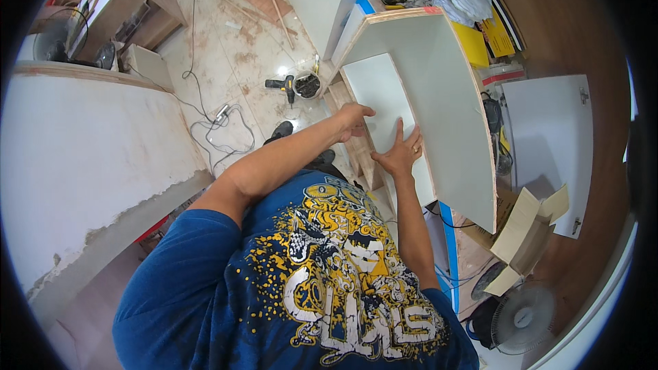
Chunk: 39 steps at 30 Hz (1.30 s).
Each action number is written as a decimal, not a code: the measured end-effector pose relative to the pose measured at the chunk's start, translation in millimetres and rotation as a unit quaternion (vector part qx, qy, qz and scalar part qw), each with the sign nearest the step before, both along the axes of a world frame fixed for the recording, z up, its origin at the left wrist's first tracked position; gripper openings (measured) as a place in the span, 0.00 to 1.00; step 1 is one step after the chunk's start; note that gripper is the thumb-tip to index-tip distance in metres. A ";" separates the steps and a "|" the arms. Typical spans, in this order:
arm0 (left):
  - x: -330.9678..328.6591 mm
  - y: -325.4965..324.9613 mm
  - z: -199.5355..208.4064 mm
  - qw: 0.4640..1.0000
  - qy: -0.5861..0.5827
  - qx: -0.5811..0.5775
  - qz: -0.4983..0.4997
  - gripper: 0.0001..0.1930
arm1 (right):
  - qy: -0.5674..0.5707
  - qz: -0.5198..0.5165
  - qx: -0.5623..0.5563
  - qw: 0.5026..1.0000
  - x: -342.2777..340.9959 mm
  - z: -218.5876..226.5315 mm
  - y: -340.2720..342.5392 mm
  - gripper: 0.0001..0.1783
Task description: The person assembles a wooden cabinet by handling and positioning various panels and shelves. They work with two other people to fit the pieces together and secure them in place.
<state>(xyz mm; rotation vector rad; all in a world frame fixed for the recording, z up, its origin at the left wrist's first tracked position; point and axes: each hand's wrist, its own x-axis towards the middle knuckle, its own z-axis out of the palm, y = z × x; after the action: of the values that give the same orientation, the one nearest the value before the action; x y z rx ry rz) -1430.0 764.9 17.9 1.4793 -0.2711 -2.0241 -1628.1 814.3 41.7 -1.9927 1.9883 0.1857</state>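
A long white board (380, 82) lies in front of me, against a large grey panel (439, 62) with raw plywood edges. At the near edge of this board is my left hand (351, 122), one finger reaching over its top and the others curled at the edge. Farther right along the board, my right hand (399, 151) rests with its fingers spread on the white face and its thumb by the near edge. Wooden framing (358, 154) shows just below the board, partly hidden by my hands and body.
On the tiled floor, a cordless drill (281, 88) lies beside a bucket (307, 85) of dark bits. A power strip with cables (221, 115) is to the left. At the right are an open cardboard box (528, 233), a fan (524, 317) and a white door panel (548, 144).
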 end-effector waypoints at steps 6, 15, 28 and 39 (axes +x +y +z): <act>6.2 -0.3 3.8 0.999 0.010 -0.022 -0.042 0.32 | 0.000 0.000 0.009 1.000 2.2 1.3 0.5 0.75; 11.0 -3.6 -10.4 0.996 -0.045 -0.058 -0.053 0.17 | 0.000 0.005 0.012 1.000 5.7 -4.5 3.1 0.75; 20.0 -25.4 -25.7 0.968 -0.188 -0.110 -0.125 0.16 | -0.002 0.030 -0.070 0.997 -12.6 -24.7 9.6 0.71; 89.2 -105.2 -72.8 0.885 -0.334 -0.317 -0.060 0.19 | -0.142 -0.063 -0.050 0.987 -31.2 -5.0 49.8 0.69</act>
<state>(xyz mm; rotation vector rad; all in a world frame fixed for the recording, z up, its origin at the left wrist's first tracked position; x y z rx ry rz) -1340.8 659.7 -54.9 1.6625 -1.2046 -1.2233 -1659.2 864.2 36.7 -1.8237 1.9599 -0.2198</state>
